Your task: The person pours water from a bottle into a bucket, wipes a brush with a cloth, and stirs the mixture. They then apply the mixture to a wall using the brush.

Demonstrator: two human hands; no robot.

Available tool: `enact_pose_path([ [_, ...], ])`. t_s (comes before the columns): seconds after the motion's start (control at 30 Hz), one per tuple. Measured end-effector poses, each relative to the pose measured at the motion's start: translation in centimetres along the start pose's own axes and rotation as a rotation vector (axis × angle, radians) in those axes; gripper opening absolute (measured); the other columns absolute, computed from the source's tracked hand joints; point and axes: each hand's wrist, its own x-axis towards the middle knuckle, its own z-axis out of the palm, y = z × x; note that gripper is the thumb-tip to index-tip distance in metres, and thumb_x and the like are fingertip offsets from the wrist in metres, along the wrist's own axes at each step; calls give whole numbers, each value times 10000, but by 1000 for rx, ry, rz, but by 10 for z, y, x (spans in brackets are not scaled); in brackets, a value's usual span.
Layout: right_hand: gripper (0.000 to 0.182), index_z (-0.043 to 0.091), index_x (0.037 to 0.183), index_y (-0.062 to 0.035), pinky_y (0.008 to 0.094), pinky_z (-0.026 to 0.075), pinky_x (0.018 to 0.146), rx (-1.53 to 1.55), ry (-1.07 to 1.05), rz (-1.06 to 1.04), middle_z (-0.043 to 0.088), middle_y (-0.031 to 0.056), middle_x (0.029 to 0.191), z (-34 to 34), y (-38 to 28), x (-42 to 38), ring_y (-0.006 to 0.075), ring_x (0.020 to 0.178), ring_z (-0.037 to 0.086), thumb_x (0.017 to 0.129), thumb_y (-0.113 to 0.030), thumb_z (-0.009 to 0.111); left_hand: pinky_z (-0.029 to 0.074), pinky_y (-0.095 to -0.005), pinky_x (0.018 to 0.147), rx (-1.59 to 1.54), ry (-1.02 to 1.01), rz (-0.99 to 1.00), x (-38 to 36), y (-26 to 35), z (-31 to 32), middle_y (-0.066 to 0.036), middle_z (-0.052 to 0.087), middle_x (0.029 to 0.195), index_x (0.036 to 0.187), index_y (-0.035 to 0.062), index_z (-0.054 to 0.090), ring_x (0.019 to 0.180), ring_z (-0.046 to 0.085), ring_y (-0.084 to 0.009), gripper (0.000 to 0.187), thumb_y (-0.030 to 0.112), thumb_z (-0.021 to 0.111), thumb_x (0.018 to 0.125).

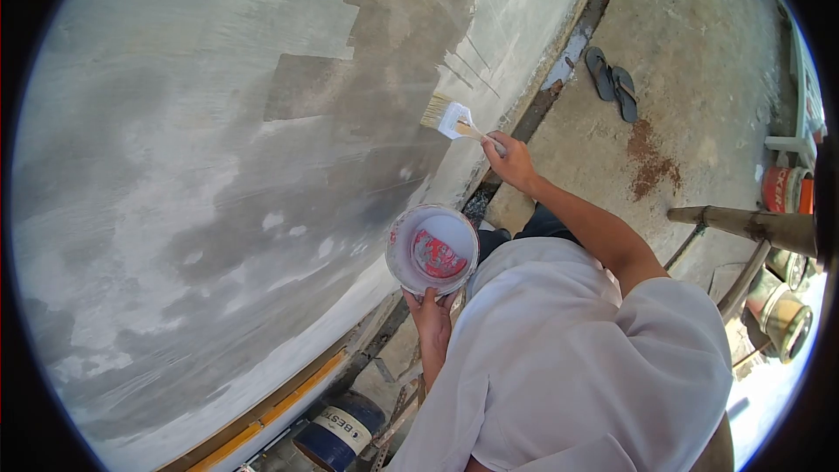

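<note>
Paintbrush (454, 121), just above frame centre, is pinched by its handle in my right hand (509, 160), its bristles touching the grey wall (175, 166). My left hand (430, 310), lower centre, is curled around a white paint bucket (432, 250). A pair of flip-flops (612, 83) lies on the concrete at upper right.

Paintbrush (447, 118): flat, wide, pale bristles, white-smeared ferrule, light wooden handle. Held by the handle end, bristles pressed flat against the grey wall (218, 166), pointing left and slightly up, at the edge of a darker wet patch. Handle runs down-right, away from the wall.

Paint bucket (432, 250): small, round, open top, white-coated inside with red showing through at the bottom, rim smeared white. Held from below at its near edge, tilted slightly so the opening faces the camera, just beside the wall, below the brush
</note>
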Motion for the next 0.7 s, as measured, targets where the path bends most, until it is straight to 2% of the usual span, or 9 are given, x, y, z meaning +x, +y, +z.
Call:
enact_pose_path([
  [0.13, 380, 700, 1011, -32, 477, 532, 767, -211, 19, 218, 688, 257, 825, 3, 33, 13, 438, 848, 679, 939, -377, 557, 551, -560, 965, 13, 10, -2, 0, 0, -1, -139, 316, 1522, 1536, 247, 169, 1248, 514, -461, 784, -74, 491, 897],
  [0.23, 374, 701, 980, -33, 481, 526, 764, -207, 41, 216, 682, 254, 806, 5, 22, 11, 438, 838, 673, 946, -365, 534, 576, -530, 928, 27, -1, 2, -1, 2, 1, -121, 293, 1541, 1556, 238, 142, 1161, 599, -393, 810, -87, 485, 898],
  [0.43, 330, 699, 991, -19, 465, 511, 637, 26, -4, 98, 666, 216, 712, -6, -76, -15, 409, 657, 659, 948, -319, 569, 581, -526, 920, 43, 5, -13, -3, 3, 9, -119, 336, 1522, 1561, 244, 141, 1159, 603, -384, 819, -79, 490, 895],
  [0.53, 314, 704, 1009, -21, 407, 491, 562, 98, -28, 41, 647, 189, 658, -18, -100, -28, 319, 552, 639, 947, -315, 613, 581, -526, 921, 44, 1, -15, -1, 1, 11, -119, 332, 1524, 1562, 247, 141, 1152, 607, -381, 824, -80, 491, 892],
  [0.63, 326, 708, 1011, -23, 367, 471, 534, 223, -101, 6, 635, 163, 634, -27, -104, -28, 228, 515, 601, 948, -335, 638, 585, -518, 918, 40, 2, -30, -3, 3, 16, -118, 329, 1525, 1564, 250, 135, 1146, 610, -383, 831, -81, 492, 891],
  [0.7, 307, 707, 1020, 6, 332, 460, 537, 183, -83, -5, 643, 107, 661, -27, -95, -19, 135, 549, 559, 959, -290, 648, 585, -520, 918, 42, -3, -25, -2, 3, 16, -121, 325, 1528, 1566, 253, 127, 1151, 608, -385, 838, -85, 489, 890],
])
